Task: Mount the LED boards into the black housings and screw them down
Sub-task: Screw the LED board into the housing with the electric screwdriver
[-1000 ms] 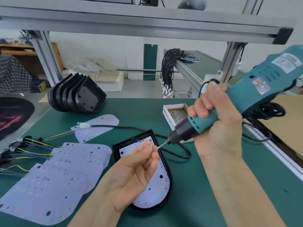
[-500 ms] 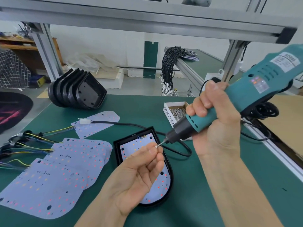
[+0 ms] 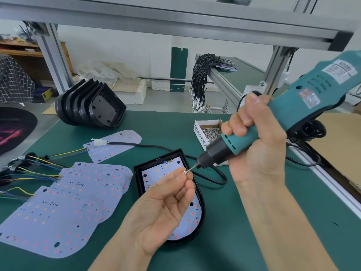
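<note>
Screw [image 3: 184, 172], small and silver, sits pinched in your left hand [image 3: 162, 210] fingertips at the bit of the teal electric screwdriver [image 3: 273, 122] your right hand [image 3: 256, 145] grips, apparently to load it above the white LED board [image 3: 187, 218] seated in the black housing [image 3: 201, 212]. Its label reads "SD200"; the white cardboard screw box [image 3: 199, 132] shows "SPRING BALA".

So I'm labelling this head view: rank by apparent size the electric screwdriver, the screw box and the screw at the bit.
1. electric screwdriver, though nearness exaggerates it
2. screw box
3. screw
</note>
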Available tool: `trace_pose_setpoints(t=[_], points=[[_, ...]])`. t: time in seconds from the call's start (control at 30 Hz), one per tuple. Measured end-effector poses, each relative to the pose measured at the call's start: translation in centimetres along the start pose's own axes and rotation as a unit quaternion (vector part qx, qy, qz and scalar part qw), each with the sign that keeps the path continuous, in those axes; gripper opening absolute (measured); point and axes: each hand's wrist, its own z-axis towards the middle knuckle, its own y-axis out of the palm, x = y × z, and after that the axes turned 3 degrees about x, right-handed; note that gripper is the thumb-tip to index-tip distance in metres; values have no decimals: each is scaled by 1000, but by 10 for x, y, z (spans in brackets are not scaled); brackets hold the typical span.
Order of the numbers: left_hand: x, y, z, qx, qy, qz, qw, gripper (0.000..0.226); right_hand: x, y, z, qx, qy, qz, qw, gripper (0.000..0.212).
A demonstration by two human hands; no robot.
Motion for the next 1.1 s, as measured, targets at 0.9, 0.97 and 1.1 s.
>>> trace_pose_setpoints(t=[0.9, 0.97, 1.1], points=[[-12, 2, 13, 50, 179, 49, 981, 14, 18, -11, -7, 100, -44, 13, 994, 32], [-13, 3, 15, 49, 189, 39, 980, 14, 18, -9, -8, 94, -58, 6, 994, 31], [-17, 5, 16, 60, 233, 56, 969, 15, 19, -6, -8, 83, -78, -5, 994, 28]])
